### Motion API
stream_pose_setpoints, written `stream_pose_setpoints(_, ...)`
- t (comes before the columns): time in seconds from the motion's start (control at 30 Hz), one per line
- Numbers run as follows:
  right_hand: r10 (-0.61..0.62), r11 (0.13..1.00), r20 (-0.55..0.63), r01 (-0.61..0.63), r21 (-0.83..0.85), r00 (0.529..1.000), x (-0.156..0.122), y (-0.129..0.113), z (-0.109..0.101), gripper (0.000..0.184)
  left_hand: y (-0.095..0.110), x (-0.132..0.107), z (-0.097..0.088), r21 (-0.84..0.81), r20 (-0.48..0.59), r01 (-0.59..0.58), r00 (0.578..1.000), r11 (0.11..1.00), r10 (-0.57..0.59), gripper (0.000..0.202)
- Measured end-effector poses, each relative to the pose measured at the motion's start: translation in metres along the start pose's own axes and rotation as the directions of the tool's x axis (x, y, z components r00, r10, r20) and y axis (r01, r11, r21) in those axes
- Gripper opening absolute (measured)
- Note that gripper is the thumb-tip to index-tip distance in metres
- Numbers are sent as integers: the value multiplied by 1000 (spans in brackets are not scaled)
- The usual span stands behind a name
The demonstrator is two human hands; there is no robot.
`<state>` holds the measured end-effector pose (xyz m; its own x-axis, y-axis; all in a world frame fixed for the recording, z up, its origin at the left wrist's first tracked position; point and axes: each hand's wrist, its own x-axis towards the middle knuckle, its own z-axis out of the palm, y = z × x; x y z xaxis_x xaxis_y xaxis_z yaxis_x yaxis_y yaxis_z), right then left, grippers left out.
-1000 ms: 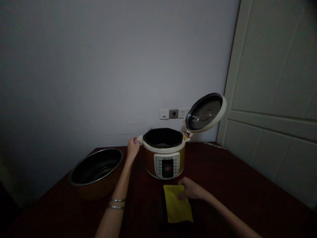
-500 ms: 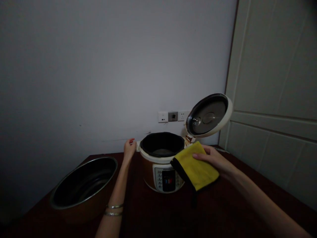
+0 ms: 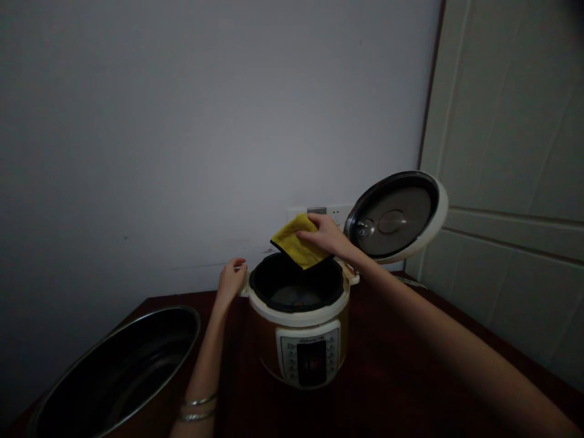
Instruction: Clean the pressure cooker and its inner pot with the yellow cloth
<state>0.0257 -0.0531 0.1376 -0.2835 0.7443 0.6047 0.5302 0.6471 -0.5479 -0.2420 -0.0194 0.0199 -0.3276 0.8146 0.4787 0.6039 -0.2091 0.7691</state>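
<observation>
A pressure cooker (image 3: pixel 298 340) with a white rim and a front control panel stands on the dark red table. Its round lid (image 3: pixel 396 216) is raised on the right, showing a metal inner face. My left hand (image 3: pixel 232 281), two bangles at its wrist, is closed at the side handle (image 3: pixel 245 287) on the cooker's left. Just over the dark opening, my right hand (image 3: pixel 326 234) grips a yellow cloth (image 3: pixel 296 243) with black edging, thumb on top. Part of the cloth's lower edge overlaps the cooker's far rim.
A large dark-lined pot (image 3: pixel 132 365) rests at the left, its near part cut off by the frame. Wall sockets (image 3: pixel 336 214) sit behind the cooker, partly covered by the cloth and my hand. A pale panelled door (image 3: pixel 506 182) is at the right.
My right hand has carried the yellow cloth left and up, from the cooker's front right to above its opening. My left hand stays at the handle. The view has shifted slightly closer.
</observation>
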Motion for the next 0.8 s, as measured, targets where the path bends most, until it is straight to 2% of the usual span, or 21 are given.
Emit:
stream_pose_setpoints(0.1, -51, 941, 198, 113, -320, 979, 16, 11, 18, 19, -2, -1, 3, 12, 36, -21, 999, 1000, 20, 23)
stream_pose_setpoints(0.2, -56, 857, 388, 244, -454, 920, 25, 22, 36, 19, -5, -4, 6, 2, 77, -20, 997, 1000, 20, 24)
stream_pose_setpoints(0.37, -25, 790, 541, 349, -504, 840, 29, 32, 58, 22, -7, -4, 9, -74, 173, 3, 985, 997, 9, 26)
stream_pose_setpoints(0.57, 62, 741, 723, 453, -495, 688, 9, 41, 76, 26, -4, -6, 8, -59, 174, 17, 985, 998, -7, 26)
stream_pose_setpoints(0.67, 145, 749, 782, 449, -487, 606, -3, 50, 82, 28, -3, -7, 7, -36, 187, -9, 982, 999, 16, 25)
stream_pose_setpoints(0.8, 259, 807, 839, 370, -460, 479, -12, 58, 82, 44, -5, -7, 7, -36, 187, -16, 982, 999, 22, 25)
